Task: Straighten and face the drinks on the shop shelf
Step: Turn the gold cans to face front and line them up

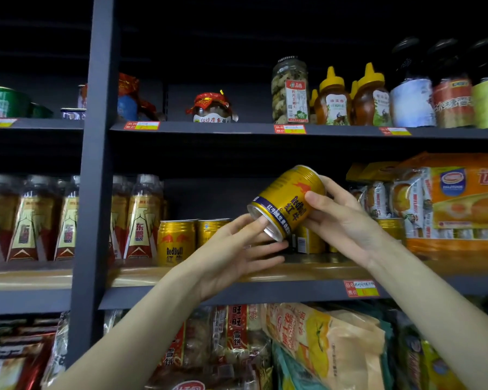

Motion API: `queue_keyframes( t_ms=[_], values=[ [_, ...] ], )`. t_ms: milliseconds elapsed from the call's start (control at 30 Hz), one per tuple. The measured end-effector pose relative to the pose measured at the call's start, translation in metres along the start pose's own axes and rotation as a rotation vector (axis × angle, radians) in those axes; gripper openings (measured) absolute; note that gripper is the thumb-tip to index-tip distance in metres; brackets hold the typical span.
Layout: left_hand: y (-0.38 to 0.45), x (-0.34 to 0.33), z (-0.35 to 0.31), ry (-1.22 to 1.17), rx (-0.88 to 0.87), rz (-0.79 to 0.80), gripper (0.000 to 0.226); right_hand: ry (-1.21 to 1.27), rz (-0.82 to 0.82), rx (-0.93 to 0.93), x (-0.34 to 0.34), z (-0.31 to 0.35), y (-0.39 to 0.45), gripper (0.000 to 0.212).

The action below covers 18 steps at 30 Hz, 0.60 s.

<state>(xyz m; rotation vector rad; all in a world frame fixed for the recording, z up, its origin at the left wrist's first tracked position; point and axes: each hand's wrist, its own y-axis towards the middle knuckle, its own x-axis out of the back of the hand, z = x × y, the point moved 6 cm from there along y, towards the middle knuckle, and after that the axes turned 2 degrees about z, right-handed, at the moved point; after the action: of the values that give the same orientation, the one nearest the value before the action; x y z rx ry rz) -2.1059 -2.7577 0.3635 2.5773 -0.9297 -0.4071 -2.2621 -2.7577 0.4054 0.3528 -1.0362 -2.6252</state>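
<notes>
Gold can [286, 202] held above middle shelf [237, 291], tilted – long axis slanting, base toward camera lower left, logo upside down. Right hand [341, 218] grips its side; left hand [237, 249] fingertips on base rim, fingers fairly straight. Behind – upright cans [176, 242], bottles [141, 218] left, cake packs [451, 198] right. Dark shelving, jars above.

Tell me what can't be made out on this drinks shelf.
Head view only:
- Gold cans behind the tilted gold Red Bull can: hidden by both hands (left hand, right hand).
- Red-and-yellow price tag: print too small.
- Dark glass bottles, top shelf: caps lost in shadow, rightmost cut by the edge.
</notes>
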Motion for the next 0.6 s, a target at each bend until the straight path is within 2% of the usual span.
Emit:
queue_keyframes(
  t_ms=[133, 233, 333, 400, 467, 600],
  values=[
    [0.000, -0.005, -0.005, -0.282, 0.067, 0.079, 0.051, 0.016, 0.046, 0.044, -0.002, 0.005, 0.000, 0.076],
    [0.002, -0.003, -0.009, -0.239, 0.012, 0.037, 0.055, -0.032, 0.067, 0.033, -0.002, 0.006, -0.003, 0.061],
    [0.004, 0.005, -0.016, 0.053, -0.221, -0.125, 0.052, -0.138, 0.025, -0.074, -0.002, 0.002, -0.006, 0.053],
    [0.001, 0.011, -0.024, 0.463, -0.390, -0.228, 0.056, -0.098, 0.022, -0.157, -0.006, -0.004, -0.008, 0.053],
    [-0.001, 0.009, -0.025, 0.735, -0.506, -0.212, 0.060, -0.082, -0.021, -0.179, -0.008, -0.009, -0.009, 0.055],
    [0.005, 0.003, -0.022, 0.982, -0.592, -0.130, 0.063, -0.139, -0.138, -0.096, -0.006, -0.012, -0.009, 0.061]
  ],
)
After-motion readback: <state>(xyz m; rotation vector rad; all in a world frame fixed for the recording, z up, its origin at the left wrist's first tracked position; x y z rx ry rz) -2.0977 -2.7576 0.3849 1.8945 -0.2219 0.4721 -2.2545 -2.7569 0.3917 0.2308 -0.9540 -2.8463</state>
